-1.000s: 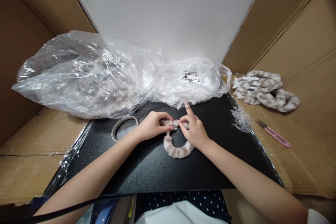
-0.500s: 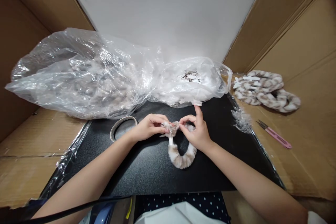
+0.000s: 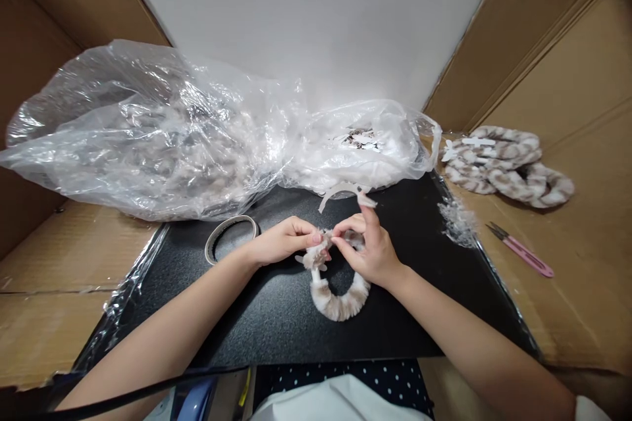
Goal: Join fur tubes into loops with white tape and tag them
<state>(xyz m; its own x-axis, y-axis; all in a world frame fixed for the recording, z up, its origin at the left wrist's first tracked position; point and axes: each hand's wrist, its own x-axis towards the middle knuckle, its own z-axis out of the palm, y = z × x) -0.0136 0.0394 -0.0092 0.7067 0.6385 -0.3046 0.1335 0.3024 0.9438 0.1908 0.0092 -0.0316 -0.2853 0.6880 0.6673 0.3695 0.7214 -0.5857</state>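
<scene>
A fluffy beige-and-brown ring band (image 3: 340, 306), scrunchie-like, rests partly on the black table, with a smooth white strip showing at its left side. My left hand (image 3: 284, 239) pinches the bunched fur at the band's upper left, where small pale tabs stick out. Thumb and fingertips of my right hand (image 3: 372, 247) pinch the same fur from the right. Its index finger points up, and a curved white strip (image 3: 340, 188) hangs off that fingertip. What exactly lies between the fingertips is hidden. Left of my left hand lies a thin ring (image 3: 210, 247), like a tape roll.
A clear plastic bag (image 3: 148, 151) of fluffy pieces and a smaller bag (image 3: 316, 168) line the back. On cardboard at right lie finished-looking fluffy bands (image 3: 533, 184) with white tags, and pink thread snips (image 3: 526, 258). Crumpled clear plastic (image 3: 458, 220) sits at the table's right edge.
My left hand has shifted slightly left and re-gripped the fur, which is now bunched and turned. The band's lower loop has dropped nearer me. The white strip on my right index finger now shows its curve.
</scene>
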